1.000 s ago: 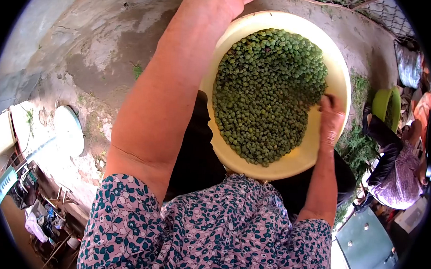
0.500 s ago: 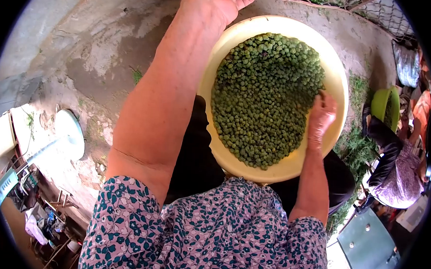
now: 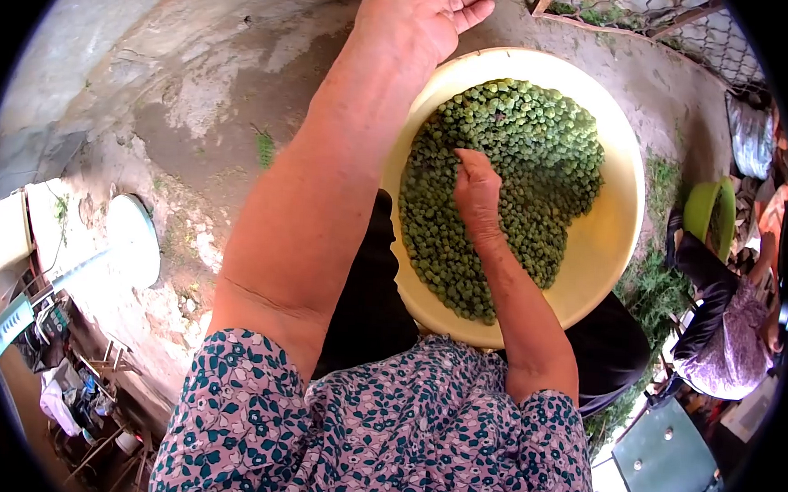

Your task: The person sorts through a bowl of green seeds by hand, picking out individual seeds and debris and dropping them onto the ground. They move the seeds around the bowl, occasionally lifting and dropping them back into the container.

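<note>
A wide pale-yellow basin (image 3: 612, 247) sits at my lap, holding a broad heap of small, round, knobbly green pods or fruits (image 3: 540, 120). My right hand (image 3: 478, 184) is over the left-middle part of the heap, its fingers drawn together in a pinch; I cannot tell what is between them. Beyond the basin's far left rim, my left hand (image 3: 435, 17) is raised at the top edge of the view. Its fingers are loosely bent and apart from the palm, with nothing showing in them, and part of it is cut off by the frame.
At right a person (image 3: 729, 335) in a purple patterned top sits by a green basin (image 3: 710, 216). Wire mesh (image 3: 719, 40) stands at upper right, and a grey-green table (image 3: 671, 452) lower right. A pale round object (image 3: 134, 242) lies left on the concrete ground.
My right hand has moved left from the heap's right edge to its left-middle. My left hand has shifted slightly right in view, and the whole scene sits a little lower.
</note>
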Tool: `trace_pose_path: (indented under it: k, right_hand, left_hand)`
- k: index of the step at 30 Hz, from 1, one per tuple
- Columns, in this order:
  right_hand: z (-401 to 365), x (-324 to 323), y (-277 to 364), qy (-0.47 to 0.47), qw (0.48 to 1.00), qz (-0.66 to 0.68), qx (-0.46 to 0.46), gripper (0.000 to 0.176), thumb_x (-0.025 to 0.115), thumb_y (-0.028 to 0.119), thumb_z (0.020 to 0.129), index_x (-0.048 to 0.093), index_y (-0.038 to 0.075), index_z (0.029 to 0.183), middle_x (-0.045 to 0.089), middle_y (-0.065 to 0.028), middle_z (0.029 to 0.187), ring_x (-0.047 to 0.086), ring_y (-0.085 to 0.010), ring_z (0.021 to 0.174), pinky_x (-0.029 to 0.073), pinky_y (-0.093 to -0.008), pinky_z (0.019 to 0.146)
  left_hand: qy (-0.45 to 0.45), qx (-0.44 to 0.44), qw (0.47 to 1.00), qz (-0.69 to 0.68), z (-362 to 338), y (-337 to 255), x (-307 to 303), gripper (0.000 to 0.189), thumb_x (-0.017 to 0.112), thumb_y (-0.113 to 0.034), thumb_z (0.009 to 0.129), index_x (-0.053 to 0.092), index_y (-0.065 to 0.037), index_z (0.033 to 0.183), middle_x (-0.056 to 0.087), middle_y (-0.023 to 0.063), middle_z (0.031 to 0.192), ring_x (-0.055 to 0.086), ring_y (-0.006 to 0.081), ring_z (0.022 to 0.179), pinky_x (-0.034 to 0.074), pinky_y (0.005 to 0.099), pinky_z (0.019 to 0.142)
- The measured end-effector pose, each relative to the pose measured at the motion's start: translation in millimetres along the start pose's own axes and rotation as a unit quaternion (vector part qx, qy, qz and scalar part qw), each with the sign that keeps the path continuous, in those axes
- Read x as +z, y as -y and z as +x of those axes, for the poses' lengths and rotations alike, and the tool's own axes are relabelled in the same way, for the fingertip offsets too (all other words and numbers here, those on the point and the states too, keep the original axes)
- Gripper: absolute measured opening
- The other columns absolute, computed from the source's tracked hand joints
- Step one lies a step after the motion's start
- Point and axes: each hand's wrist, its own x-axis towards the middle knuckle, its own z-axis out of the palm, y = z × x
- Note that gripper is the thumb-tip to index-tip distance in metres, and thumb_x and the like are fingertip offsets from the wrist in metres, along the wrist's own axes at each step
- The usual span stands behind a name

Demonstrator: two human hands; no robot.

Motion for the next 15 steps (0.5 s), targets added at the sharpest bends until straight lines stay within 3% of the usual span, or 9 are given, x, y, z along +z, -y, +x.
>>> trace_pose_path:
  k: [1, 6, 8, 9, 13, 15]
  right_hand:
    - [-0.7, 9.1, -5.3, 0.012, 0.999, -0.019, -0.036, 0.026, 0.048, -0.005, 0.078, 0.06, -0.001, 0.102, 0.059, -0.0189, 0.108, 0.058, -0.0364, 0.097, 0.049, -0.0381, 0.084]
    - [10.2, 23.1, 17.6, 0.114, 0.989, -0.064, -0.069, 0.045, 0.048, -0.008, 0.073, 0.052, 0.004, 0.117, 0.052, -0.0149, 0.123, 0.057, -0.0351, 0.1, 0.049, -0.0394, 0.084]
    - [11.9, 27.4, 17.5, 0.217, 0.961, -0.167, -0.045, 0.05, 0.051, -0.007, 0.073, 0.05, 0.009, 0.121, 0.046, -0.0101, 0.131, 0.058, -0.0349, 0.098, 0.05, -0.0388, 0.082]
    - [11.3, 28.3, 16.2, 0.233, 0.945, -0.224, -0.055, 0.047, 0.054, -0.001, 0.075, 0.05, 0.012, 0.12, 0.046, -0.0054, 0.129, 0.06, -0.0332, 0.092, 0.051, -0.0406, 0.076]
    - [20.4, 28.9, 27.3, 0.306, 0.903, -0.3, -0.037, 0.036, 0.056, 0.006, 0.078, 0.052, 0.011, 0.113, 0.049, -0.0046, 0.12, 0.061, -0.0315, 0.086, 0.052, -0.0419, 0.069]
    - [22.4, 26.4, 25.6, 0.309, 0.889, -0.333, -0.053, 0.023, 0.058, 0.015, 0.081, 0.054, 0.01, 0.104, 0.054, -0.005, 0.105, 0.061, -0.0278, 0.08, 0.05, -0.0425, 0.061]
  left_hand:
    - [-0.004, -0.003, 1.0, -0.002, 0.0, -0.1, 0.1, 0.007, 0.059, -0.012, 0.087, 0.059, -0.006, 0.09, 0.063, 0.0048, 0.084, 0.058, 0.0153, 0.077, 0.048, 0.0285, 0.074]
    - [-0.016, -0.009, 1.0, -0.004, -0.7, 0.9, -0.3, 0.007, 0.06, -0.013, 0.087, 0.059, -0.006, 0.09, 0.063, 0.0047, 0.084, 0.058, 0.0157, 0.077, 0.048, 0.0292, 0.075]
    - [-0.015, -0.009, 1.0, -0.005, -1.5, 1.0, 0.4, 0.007, 0.06, -0.013, 0.087, 0.059, -0.006, 0.09, 0.063, 0.0046, 0.084, 0.058, 0.0157, 0.077, 0.048, 0.0294, 0.076]
    - [-0.014, -0.011, 1.0, -0.008, -2.3, 1.1, 0.7, 0.007, 0.06, -0.013, 0.087, 0.059, -0.006, 0.09, 0.063, 0.0044, 0.084, 0.058, 0.0157, 0.077, 0.047, 0.0296, 0.076]
    - [-0.006, -0.015, 1.0, -0.015, -3.0, 0.2, -0.2, 0.008, 0.06, -0.013, 0.087, 0.059, -0.007, 0.09, 0.063, 0.0043, 0.084, 0.058, 0.0156, 0.077, 0.047, 0.03, 0.077]
    - [-0.011, -0.018, 1.0, -0.016, -3.1, 0.6, 0.3, 0.007, 0.059, -0.013, 0.087, 0.059, -0.007, 0.09, 0.063, 0.0041, 0.084, 0.057, 0.0154, 0.077, 0.046, 0.0302, 0.078]
